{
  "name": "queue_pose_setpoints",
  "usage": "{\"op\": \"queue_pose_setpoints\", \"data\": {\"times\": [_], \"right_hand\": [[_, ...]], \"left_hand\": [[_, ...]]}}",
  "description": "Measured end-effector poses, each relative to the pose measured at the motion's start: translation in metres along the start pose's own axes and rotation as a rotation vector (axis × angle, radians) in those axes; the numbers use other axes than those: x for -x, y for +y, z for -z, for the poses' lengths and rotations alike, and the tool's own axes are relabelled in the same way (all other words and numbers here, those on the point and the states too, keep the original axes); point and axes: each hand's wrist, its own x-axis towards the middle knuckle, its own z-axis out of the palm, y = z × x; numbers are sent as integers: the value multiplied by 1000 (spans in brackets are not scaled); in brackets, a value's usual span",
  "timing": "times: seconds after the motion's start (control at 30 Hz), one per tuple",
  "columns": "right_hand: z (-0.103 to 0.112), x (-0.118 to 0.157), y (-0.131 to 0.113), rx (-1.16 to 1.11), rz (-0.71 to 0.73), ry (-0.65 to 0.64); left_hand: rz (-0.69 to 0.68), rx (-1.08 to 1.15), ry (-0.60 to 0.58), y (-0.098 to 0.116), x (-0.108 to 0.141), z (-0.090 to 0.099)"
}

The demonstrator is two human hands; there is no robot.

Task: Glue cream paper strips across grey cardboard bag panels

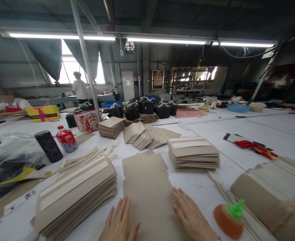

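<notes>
Spread open, left hand [119,219] and right hand [191,214] touch one card sheet [149,187], no strip visible; I see two strip-topped stacks [87,190] nearby.

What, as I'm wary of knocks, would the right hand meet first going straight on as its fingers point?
Probably the flat, grey-brown cardboard sheet beside the right hand; whether they touch is unclear.

Plain tan card [147,184] between left hand [119,219] and right hand [191,214].
Right of the right hand: amber bottle [228,223], bright green cap [236,209]. Beyond the left hand, leftward: dark plaid cylinder [49,146].
</notes>
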Motion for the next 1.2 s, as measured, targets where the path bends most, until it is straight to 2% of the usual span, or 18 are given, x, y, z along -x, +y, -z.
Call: {"op": "queue_pose_setpoints", "data": {"times": [0.1,0.23,0.43,0.73,0.87,1.0,1.1,1.2], "right_hand": [[1,-26,-10,-4,-12,-15],[-8,-44,-8,8,-9,-30],[-15,-49,-7,24,-34,-18],[-8,-51,-11,2,-58,1],[2,-35,-5,4,-76,7],[7,2,3,1,-68,6],[1,34,9,-19,-66,5],[-9,59,14,-40,-53,8]], "left_hand": [[54,40,-99,3,-30,16],[112,33,-148,3,-48,13],[112,22,-160,1,-52,6],[126,19,-98,0,-53,1],[96,9,-95,2,-36,15],[31,-23,-146,5,-7,26],[19,-37,-173,3,15,20],[20,-24,-170,-4,33,2]]}}
